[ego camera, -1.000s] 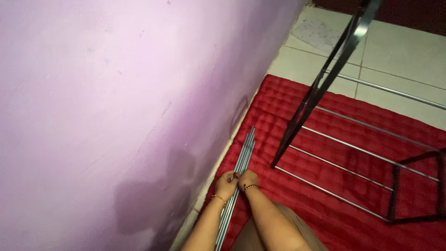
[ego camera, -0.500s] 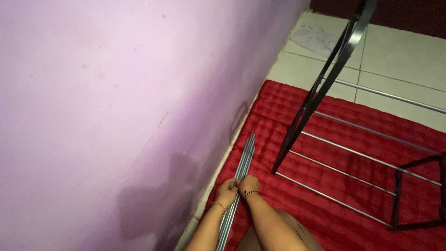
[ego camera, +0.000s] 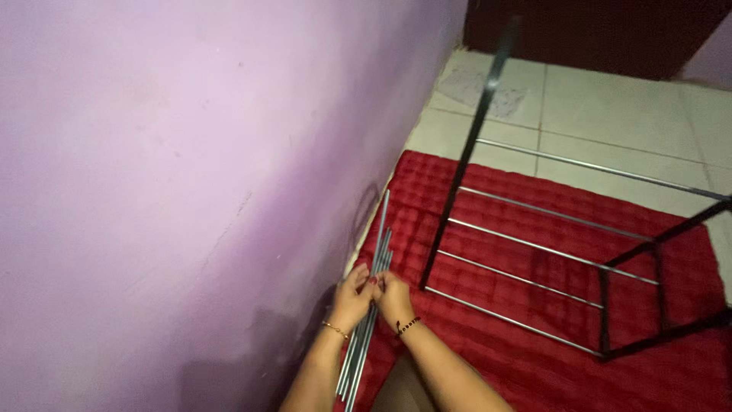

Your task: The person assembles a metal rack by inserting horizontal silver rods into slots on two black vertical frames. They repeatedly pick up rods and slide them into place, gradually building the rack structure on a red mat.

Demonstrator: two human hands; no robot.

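A: What do the 2 hands have at the near edge?

B: The left hand (ego camera: 351,297) and the right hand (ego camera: 395,297) meet on a bundle of thin silver metal rods (ego camera: 373,297). Both are curled narrowly around the rods, fingertips touching each other over them. A thin gold bracelet (ego camera: 334,329) sits on the left wrist, a dark beaded bracelet (ego camera: 408,326) on the right.

A: And where do the rods lie?

B: Along the left edge of a red quilted mat (ego camera: 534,336), close beside the pale purple painted wall (ego camera: 175,183). They run from the near edge, under the hands, and fan slightly toward the far end, where 1 rod reaches farther than the others.

A: What is to the right of the hands?

B: A black metal frame with silver crossbars (ego camera: 534,275) rests on the mat, just right of the right hand. At least 4 crossbars run across it, and 1 black upright leans up toward the far side.

A: Beyond the mat?

B: Pale square floor tiles (ego camera: 610,107), then a dark brown wooden panel (ego camera: 595,30) at the far edge
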